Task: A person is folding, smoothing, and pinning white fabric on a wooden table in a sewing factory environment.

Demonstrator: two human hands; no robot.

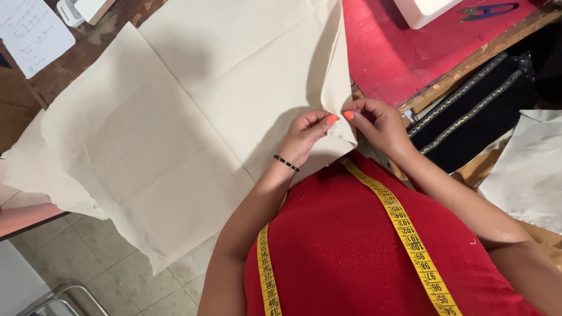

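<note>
A large sheet of cream fabric [175,117] lies spread over the table and hangs off its near edge. Its right edge is folded up into a standing flap [333,64]. My left hand [305,136] and my right hand [377,122] pinch the lower corner of that flap together, thumbs with orange nails touching at the fold. A black bead bracelet [285,162] sits on my left wrist. A yellow tape measure [404,228] hangs round my neck over a red top.
A red table surface [392,47] with a white machine base [424,10] and blue-handled snips [489,10] lies at the back right. Black cloth with gold trim [474,111] and another cream piece [527,169] sit on the right. White paper [32,32] rests at the back left. Tiled floor [88,257] shows below.
</note>
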